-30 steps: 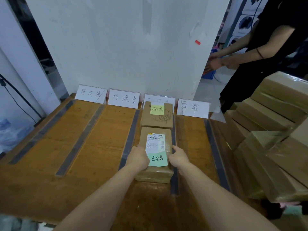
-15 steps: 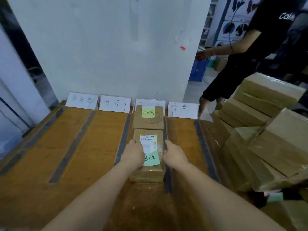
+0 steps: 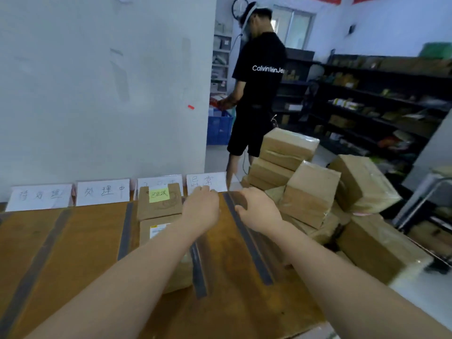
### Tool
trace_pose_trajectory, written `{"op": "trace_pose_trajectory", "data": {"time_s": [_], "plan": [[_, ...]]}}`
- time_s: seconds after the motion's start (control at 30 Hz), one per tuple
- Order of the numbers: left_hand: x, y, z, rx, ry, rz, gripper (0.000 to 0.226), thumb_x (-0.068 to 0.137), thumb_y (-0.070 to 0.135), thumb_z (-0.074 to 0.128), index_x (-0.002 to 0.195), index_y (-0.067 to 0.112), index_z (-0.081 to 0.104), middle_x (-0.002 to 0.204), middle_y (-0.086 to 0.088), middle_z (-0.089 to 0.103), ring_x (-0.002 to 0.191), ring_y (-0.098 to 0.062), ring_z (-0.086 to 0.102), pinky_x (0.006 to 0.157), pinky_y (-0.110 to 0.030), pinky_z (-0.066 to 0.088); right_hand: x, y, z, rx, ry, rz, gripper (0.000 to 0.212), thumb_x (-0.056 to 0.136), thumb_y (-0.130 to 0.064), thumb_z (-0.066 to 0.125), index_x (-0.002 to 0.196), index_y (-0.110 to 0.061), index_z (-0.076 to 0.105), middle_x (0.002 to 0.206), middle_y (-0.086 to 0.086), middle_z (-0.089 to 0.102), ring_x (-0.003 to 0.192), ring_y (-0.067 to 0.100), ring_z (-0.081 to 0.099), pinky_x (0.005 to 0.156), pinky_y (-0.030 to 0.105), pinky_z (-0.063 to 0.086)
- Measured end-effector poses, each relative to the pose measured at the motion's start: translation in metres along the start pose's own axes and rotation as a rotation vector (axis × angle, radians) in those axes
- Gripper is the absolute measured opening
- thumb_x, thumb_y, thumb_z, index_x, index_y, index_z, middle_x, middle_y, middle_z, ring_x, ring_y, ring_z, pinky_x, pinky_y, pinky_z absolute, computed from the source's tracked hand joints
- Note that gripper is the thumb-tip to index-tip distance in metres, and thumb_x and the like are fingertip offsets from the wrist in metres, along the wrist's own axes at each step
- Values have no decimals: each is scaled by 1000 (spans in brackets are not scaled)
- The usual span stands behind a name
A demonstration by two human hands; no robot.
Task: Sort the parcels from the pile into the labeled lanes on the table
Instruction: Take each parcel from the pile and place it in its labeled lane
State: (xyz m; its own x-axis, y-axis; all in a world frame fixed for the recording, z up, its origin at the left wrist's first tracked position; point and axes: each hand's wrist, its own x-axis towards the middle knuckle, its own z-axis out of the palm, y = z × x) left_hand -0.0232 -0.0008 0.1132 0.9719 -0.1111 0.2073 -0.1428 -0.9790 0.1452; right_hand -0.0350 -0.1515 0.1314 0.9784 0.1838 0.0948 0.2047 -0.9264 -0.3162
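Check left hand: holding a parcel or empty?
Empty: left hand hangs over the table, fingers loosely curled round nothing.

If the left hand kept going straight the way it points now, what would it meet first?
Most likely the rightmost label card. The left hand points toward it, and its fingertips overlap the card's lower edge in the picture, though depth is unclear, so they may not be touching it.

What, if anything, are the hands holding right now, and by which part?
Nothing is held: the left hand and the right hand are both empty; no finger closes on the laned parcels or the pile.
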Motion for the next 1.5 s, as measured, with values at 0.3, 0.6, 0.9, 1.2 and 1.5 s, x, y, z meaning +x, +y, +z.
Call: {"op": "trace_pose_trajectory", "data": {"time_s": [0.3,0.6,0.9,1.2,1.5], "plan": [[20,117,-26,-90,109,296,26,91,25,59,113,11,56,117,-9,53,113,-27,47,86,-39,46,-44,97,-77,-68,196,182,52,98,-31,58,147,-20,46,145,6,51,129,24,51,105,38,45],[18,250,-2,-137,73,453,27,94,25,56,117,13,55,119,-7,52,114,-23,47,92,-36,47,-90,225,-111,-98,54,428,64,93,-53,56,147,-22,45,147,6,48,133,27,47,106,43,44],[20,330,54,110,-17,466,43,88,22,62,128,13,50,126,-8,51,122,-25,42,103,-36,39,-112,314,-90,-64,-248,512,115,66,-81,65,156,-29,19,150,11,32,137,32,37,110,50,39],[13,334,72,-239,-321,271,84,88,2,54,155,17,5,156,-8,22,143,-27,21,114,-40,30,-118,343,-101,616,4,654,59,81,-53,61,133,-25,59,125,1,64,105,20,61,83,32,49],[18,329,71,-443,-362,352,104,80,19,75,154,31,3,161,7,6,147,-18,13,118,-43,24,-142,374,-117,1247,-32,1015,45,89,-59,53,97,-16,62,85,11,71,77,29,70,63,35,55]]}}
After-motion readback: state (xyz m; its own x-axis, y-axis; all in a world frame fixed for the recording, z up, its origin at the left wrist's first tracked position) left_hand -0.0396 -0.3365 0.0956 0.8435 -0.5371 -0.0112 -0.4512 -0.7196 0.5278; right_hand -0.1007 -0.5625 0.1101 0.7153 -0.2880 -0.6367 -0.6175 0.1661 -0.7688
